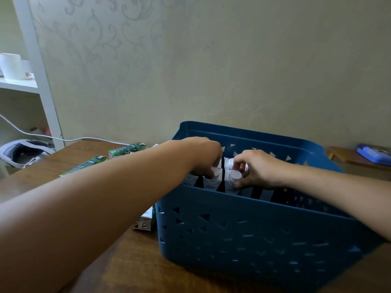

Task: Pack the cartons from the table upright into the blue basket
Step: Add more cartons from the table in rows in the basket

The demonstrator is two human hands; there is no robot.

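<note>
Head view: a blue basket (243, 225) with triangular cut-outs is seen standing on a brown wooden desk (131, 267) against a pale patterned wall. Both arms are reached over its near rim. The left hand (203, 155) is curled down onto the top of a white carton (211, 182) standing upright in the basket, its fingers closed on the carton's cap end. The right hand (258, 168) is closed on the neighbouring white carton (231, 185), whose round white cap (235, 176) is pinched between thumb and fingertips. More white cartons are packed upright beside and behind these two, though their number cannot be told. Two green cartons (127, 149) are left lying on the desk to the left of the basket, and another carton (145, 220) is lying just beside the basket's left wall. A white cable (69, 139) is run along the desk's far edge, near a white shelf unit (42, 85).
</note>
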